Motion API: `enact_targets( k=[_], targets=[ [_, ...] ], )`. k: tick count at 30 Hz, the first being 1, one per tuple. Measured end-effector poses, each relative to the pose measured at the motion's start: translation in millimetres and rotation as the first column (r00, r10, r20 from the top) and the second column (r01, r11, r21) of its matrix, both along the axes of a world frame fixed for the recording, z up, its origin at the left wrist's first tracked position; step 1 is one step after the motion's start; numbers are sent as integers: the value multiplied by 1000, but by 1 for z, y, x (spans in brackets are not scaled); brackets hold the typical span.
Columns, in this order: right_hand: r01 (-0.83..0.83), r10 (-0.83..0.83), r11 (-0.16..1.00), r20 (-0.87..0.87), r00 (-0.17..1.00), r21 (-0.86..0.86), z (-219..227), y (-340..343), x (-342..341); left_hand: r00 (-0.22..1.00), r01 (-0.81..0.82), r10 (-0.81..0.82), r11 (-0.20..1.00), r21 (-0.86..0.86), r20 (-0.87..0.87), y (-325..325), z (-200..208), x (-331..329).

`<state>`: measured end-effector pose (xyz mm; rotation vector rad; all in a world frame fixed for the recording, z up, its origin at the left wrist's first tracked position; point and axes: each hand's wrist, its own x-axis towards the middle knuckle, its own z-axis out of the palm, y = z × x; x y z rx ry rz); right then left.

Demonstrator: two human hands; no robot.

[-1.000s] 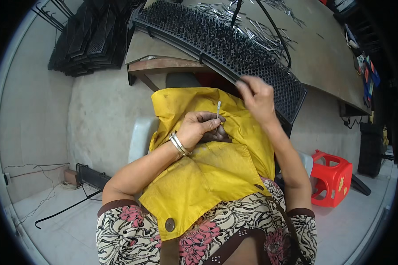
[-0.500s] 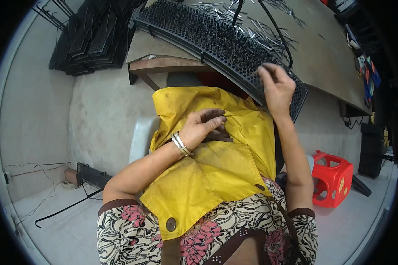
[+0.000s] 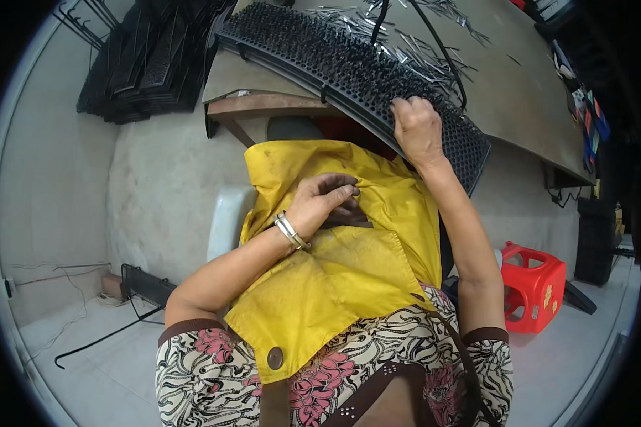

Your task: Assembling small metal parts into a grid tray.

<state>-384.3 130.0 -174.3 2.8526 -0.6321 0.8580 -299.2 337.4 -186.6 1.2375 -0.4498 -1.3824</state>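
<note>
A long black perforated rack (image 3: 320,70) lies slantwise along the table's near edge, its holes filled with many small dark upright pieces except toward the right end. My right hand (image 3: 418,128) is closed at the rack's near edge, fingertips down among the holes; whatever they pinch is hidden. Over my lap, my left hand (image 3: 325,201) is curled with thumb and fingers together, and a small dark piece shows at the fingertips, too small to name. Beneath it spreads a yellow apron (image 3: 363,263) with a dark opening by the hand.
Loose thin silvery metal pieces (image 3: 424,60) are scattered on the table (image 3: 520,107) behind the rack, beside a black bent rod (image 3: 441,43). Black racks (image 3: 146,64) are stacked at the far left. A red plastic stool (image 3: 538,292) stands on the right.
My right hand has moved left along the rack and its fingers have closed more. My left hand has barely shifted over the apron.
</note>
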Motion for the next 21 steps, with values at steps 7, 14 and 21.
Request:
enact_targets(
  k=[7, 14, 21],
  targets=[
    [-89, 21, 971, 291, 956, 223, 11, -12, -24, 999, -18, 18, 1000, 6, -34, 2, -3, 3],
    [18, -459, 604, 330, 825, 797, 37, -99, -92, 987, -150, 156, 982, 114, -44, -2, 2, 7],
    [391, -438, 834, 38, 898, 389, 3, -171, -122, 934, -314, 308, 949, 6, 182, -36, 61, 49]
  ],
)
